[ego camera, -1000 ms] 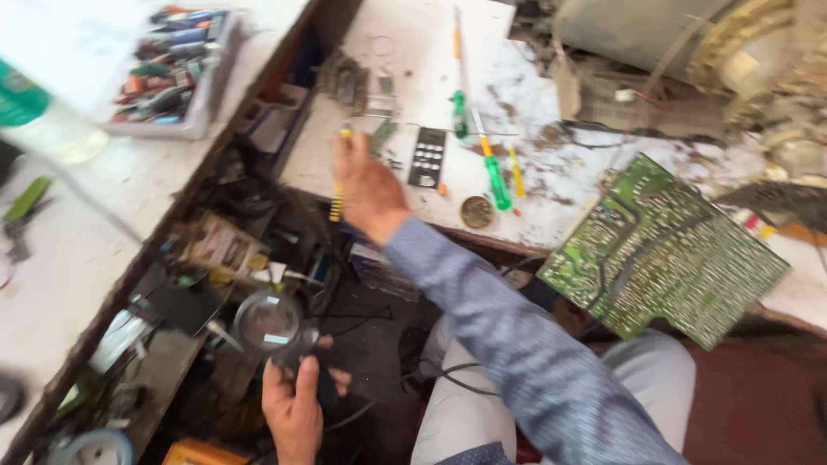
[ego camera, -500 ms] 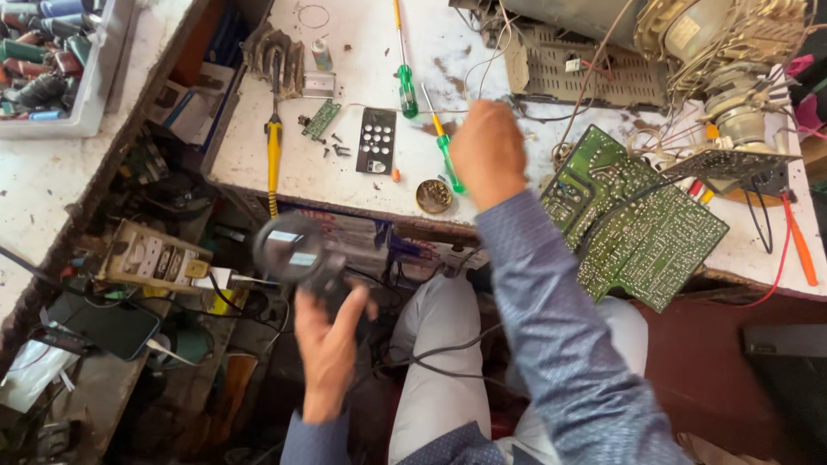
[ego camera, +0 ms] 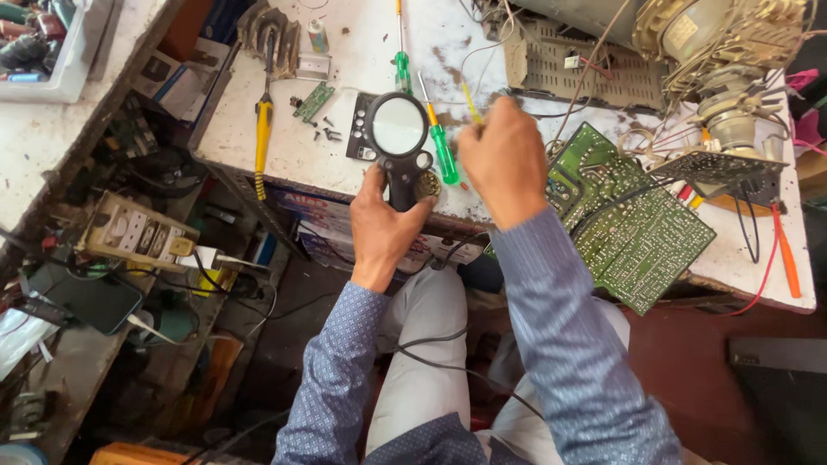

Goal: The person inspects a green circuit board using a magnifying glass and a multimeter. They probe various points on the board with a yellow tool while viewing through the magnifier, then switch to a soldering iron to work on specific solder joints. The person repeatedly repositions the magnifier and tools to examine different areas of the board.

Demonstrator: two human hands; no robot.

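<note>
white bench (ego camera: pixel 362 159) under everything | green circuit board (ego camera: pixel 633 232) lies just right of the right hand (ego camera: pixel 502 164), whose fingers pinch a thin yellow tool (ego camera: pixel 470 102), tip pointing away | left hand (ego camera: pixel 385 228) is wrapped round the black magnifier (ego camera: pixel 398 142) handle, lens away, long axis running near-to-far

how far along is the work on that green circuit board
Done: the large green circuit board lies bare on the white workbench, wires attached, with loose small dark screws nearby. In hand: the left hand holds a black-handled round magnifying glass; the right hand grips a thin yellow-handled tool. Left: neither is over the board yet.
</note>
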